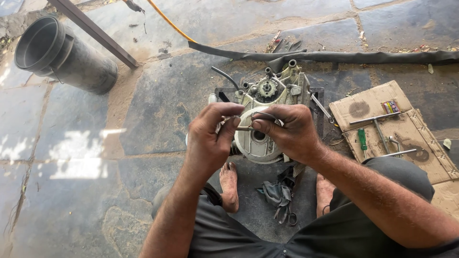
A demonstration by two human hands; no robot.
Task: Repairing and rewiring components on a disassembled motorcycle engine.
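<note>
Metal ring point(262, 116) pinched between left hand point(209, 138), right hand point(289, 131), above engine casing point(267, 102).

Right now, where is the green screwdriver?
In the head view, the green screwdriver lies on the cardboard sheet at the right, beside the T-handle wrench, right of the engine.
</note>
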